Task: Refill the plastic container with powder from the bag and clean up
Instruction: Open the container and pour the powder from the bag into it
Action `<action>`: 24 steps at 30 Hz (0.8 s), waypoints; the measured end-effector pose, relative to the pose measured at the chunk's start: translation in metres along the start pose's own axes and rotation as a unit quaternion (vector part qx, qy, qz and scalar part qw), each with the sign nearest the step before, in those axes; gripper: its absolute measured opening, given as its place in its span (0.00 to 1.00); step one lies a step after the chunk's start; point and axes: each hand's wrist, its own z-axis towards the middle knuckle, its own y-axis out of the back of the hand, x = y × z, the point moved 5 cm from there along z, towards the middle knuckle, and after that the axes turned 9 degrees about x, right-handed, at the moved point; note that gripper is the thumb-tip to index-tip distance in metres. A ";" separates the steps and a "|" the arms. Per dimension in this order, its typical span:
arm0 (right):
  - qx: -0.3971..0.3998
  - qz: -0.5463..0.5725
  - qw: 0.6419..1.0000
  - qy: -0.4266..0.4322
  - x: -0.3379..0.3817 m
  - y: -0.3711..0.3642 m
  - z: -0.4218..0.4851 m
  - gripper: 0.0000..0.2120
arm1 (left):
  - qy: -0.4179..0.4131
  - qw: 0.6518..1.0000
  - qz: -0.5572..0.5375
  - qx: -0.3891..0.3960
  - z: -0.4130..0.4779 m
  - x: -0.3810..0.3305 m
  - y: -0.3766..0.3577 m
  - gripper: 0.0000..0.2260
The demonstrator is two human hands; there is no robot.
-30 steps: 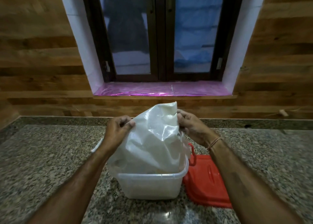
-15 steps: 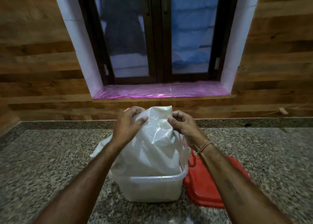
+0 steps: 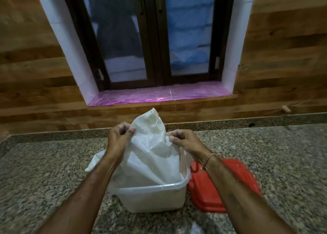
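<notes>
A translucent white plastic container (image 3: 155,199) stands on the granite counter in front of me. A white woven bag (image 3: 152,156) is upended into it, its bottom corner pointing up. My left hand (image 3: 119,136) pinches the bag's left side near the top. My right hand (image 3: 182,141) pinches its right side. Whitish powder shows faintly through the bag and the container wall. The bag's mouth is hidden inside the container.
A red lid (image 3: 221,186) lies flat just right of the container, partly under my right forearm. The granite counter (image 3: 44,172) stretches to both sides. Behind it are a wooden wall and a window with a pink-covered sill (image 3: 159,95).
Both hands have shifted their pinch on the bag, lower and closer together. The bag's top corner now sticks up higher between them. The container and lid stay put.
</notes>
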 end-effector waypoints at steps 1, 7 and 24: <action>-0.004 -0.007 1.000 -0.006 -0.001 -0.001 0.001 0.07 | 0.001 1.000 -0.005 -0.002 -0.001 0.000 0.001 0.10; -0.023 -0.074 0.997 -0.010 -0.002 -0.011 0.007 0.04 | 0.002 1.000 -0.010 -0.017 -0.005 -0.001 0.003 0.11; -0.097 0.098 0.990 -0.033 -0.002 0.008 -0.009 0.05 | 0.035 0.998 0.004 -0.042 -0.008 0.006 0.013 0.09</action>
